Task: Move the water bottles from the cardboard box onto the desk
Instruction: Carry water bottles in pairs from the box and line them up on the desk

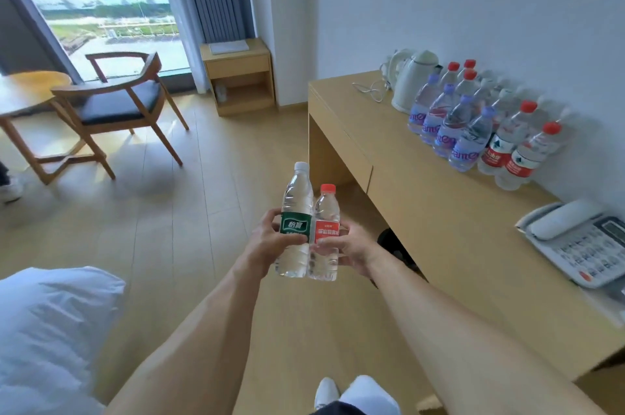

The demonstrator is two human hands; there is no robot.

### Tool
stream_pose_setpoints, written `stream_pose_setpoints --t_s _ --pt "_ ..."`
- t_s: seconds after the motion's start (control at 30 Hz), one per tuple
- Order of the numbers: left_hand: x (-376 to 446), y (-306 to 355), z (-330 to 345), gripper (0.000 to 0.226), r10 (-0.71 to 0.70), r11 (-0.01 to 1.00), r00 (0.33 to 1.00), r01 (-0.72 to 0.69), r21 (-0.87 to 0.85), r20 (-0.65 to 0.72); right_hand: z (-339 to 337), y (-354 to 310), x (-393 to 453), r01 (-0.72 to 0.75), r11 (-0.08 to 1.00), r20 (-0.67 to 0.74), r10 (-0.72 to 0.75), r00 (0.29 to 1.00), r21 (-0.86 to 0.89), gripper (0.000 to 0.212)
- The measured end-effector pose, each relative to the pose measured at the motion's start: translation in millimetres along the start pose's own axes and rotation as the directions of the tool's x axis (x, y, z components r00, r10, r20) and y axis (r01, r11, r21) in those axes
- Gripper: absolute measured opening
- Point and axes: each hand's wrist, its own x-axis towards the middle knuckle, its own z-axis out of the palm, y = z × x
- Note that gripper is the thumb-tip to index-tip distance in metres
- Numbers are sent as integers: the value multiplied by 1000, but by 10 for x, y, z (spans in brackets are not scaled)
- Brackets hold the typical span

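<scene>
While held upright over the floor (189,211), side by side and touching: green-label bottle (294,221) in left hand (267,240), grip curled round label; red-label bottle (326,233) in right hand (351,247), grip curled round lower body. On bench (439,211), well apart: clustered bottles (480,123), against wall; kettle (414,81); telephone (575,238).

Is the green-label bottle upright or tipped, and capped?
Upright and capped. The green-label bottle stands vertical in the left hand, white cap on top, beside the red-label bottle held by the right hand.
</scene>
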Motion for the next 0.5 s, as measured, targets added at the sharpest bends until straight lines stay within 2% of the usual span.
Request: stream_pose_setpoints --t_s 0.13,0.23,0.5 --pt "608 329 207 69 20 1000 1000 -21 12 23 -337 -356 452 25 999 -13 -25 1000 32 62" --pt "1021 500 462 67 31 999 997 -34 42 75 -638 -468 680 51 996 -85 -45 995 76 59" --pt "1956 867 1439 70 50 994 930 -83 76 363 -1619 -581 958 123 976 -370 -50 928 177 62"
